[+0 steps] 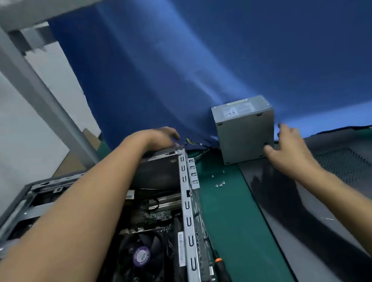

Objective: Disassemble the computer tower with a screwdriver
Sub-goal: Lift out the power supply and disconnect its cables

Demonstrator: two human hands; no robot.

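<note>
1. Tower (112, 235): lies on its side at the near left of the counter (234, 217), open side up. The fan (146, 254) and the boards are exposed. Its slotted right wall runs from the near edge away to the far corner.
2. Screwdriver (223, 276): lies on the green counter just beside the right wall of the tower, parallel to it, in no hand.
3. Panel (332, 204): a grey sheet with a perforated patch, flat on the right of the counter. A bare green strip separates it from the tower.
4. Screws (219, 184): loose on this strip, between the tower and the power supply (246, 132).
5. Left hand (163, 137): rests on the far right corner of the tower. The fingers bend over the far edge and the tips are hidden, so whether it grips cannot be told.
6. Power supply: a grey box that stands upright at the far end of the strip, clear of the tower. Wires (192, 141) lie between the two.
7. Right hand (285, 143): fingers spread, thumb on the front face at the lower right corner of the box, fingers just beside its right edge.
8. Surroundings: a blue cloth (239, 49) hangs behind the counter. A grey post (28, 79) slants up at the far left.
</note>
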